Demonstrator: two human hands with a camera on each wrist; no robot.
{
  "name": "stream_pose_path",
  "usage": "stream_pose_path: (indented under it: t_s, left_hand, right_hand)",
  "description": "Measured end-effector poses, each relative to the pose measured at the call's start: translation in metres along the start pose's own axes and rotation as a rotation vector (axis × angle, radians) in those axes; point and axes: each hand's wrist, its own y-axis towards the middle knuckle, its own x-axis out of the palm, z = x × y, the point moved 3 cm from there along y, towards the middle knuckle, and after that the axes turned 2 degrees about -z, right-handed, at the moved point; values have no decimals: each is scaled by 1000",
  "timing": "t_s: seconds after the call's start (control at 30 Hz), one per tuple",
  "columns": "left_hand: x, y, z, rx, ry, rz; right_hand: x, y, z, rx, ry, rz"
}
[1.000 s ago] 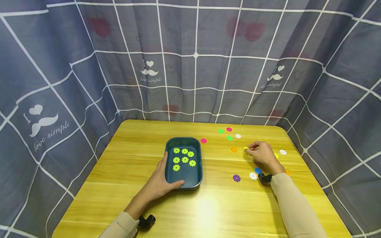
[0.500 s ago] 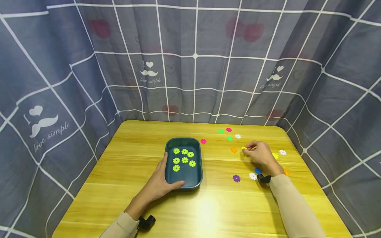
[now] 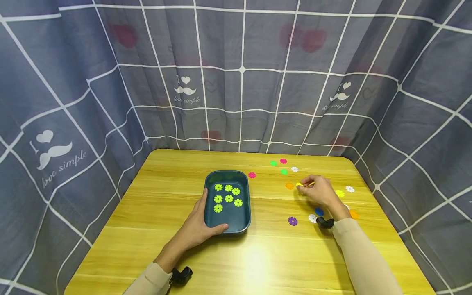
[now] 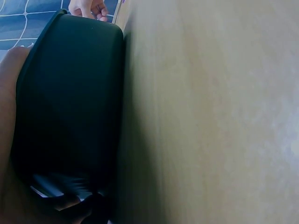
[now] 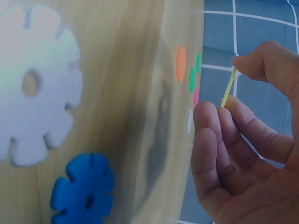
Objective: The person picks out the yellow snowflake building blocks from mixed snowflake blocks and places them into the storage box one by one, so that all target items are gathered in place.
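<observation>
My left hand holds the dark blue tray at its near left corner, its thumb over the near rim and its fingers along the left side. Several yellow-green notched discs lie flat inside the tray. My right hand is above the table's right side. Between thumb and fingertips it pinches a yellow notched disc, seen edge-on and raised off the table in the right wrist view. Just left of those fingertips lies an orange disc.
Green, pink, white, purple and blue discs are scattered over the right side of the wooden table. Another yellow disc lies right of my right hand. A checked curtain surrounds the table.
My right hand has shifted slightly left with the yellow disc in its fingers, uncovering more of the discs to its right. The left hand and tray have stayed put.
</observation>
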Motion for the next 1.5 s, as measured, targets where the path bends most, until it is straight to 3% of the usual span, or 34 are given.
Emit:
stream_pose_path:
  t_s: [1.5]
  left_hand:
    - [-1, -1, 0, 10, -28, 3]
  right_hand:
    - [19, -14, -50, -121, -30, -77]
